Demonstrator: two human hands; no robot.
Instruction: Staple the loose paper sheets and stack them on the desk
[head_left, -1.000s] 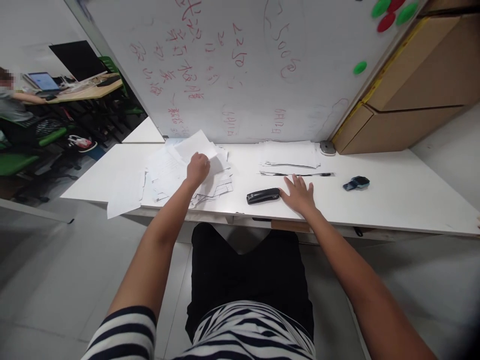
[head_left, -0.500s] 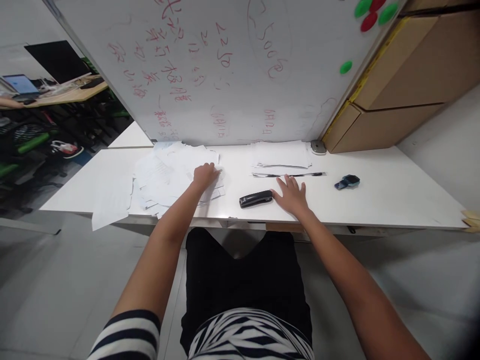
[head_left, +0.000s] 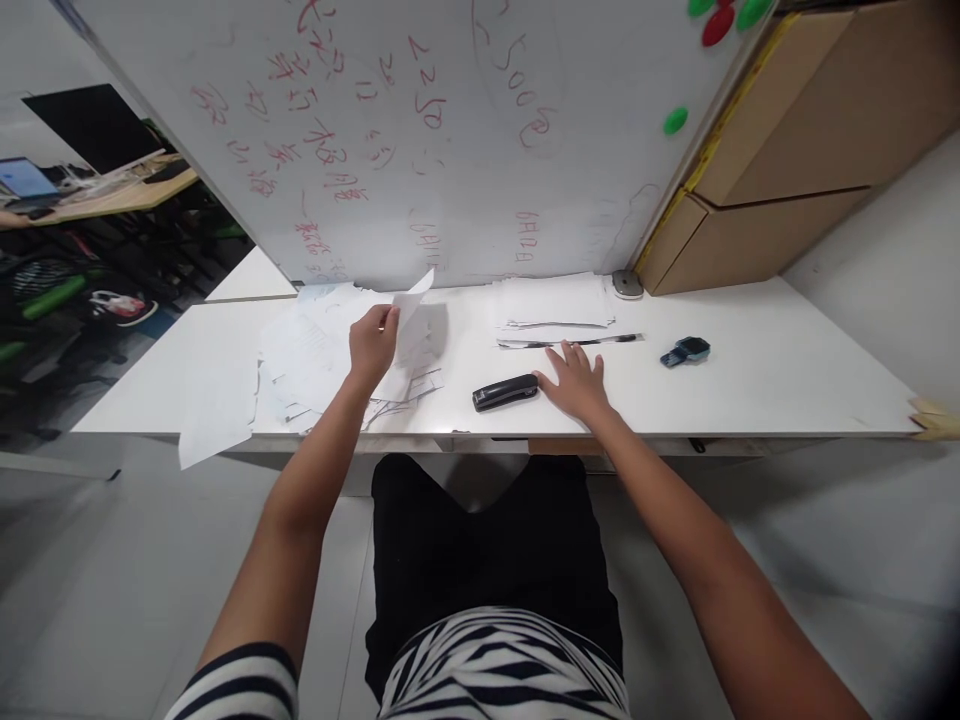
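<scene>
My left hand pinches a sheet of paper and lifts its edge above a loose heap of white papers. The heap spreads over the left part of the white table. My right hand lies flat on the table with its fingers spread, holding nothing. Just left of its thumb is a black stapler; whether they touch I cannot tell. Beyond its fingertips lies a thin dark strip, and behind that a neater stack of paper.
A whiteboard with red writing stands at the table's back edge. Cardboard boxes are stacked at the back right, near a small grey round object. A dark watch lies to the right. One sheet overhangs the front edge.
My left hand has moved left and raised a sheet from the heap. My right hand stays spread on the table. The whole view has shifted slightly.
</scene>
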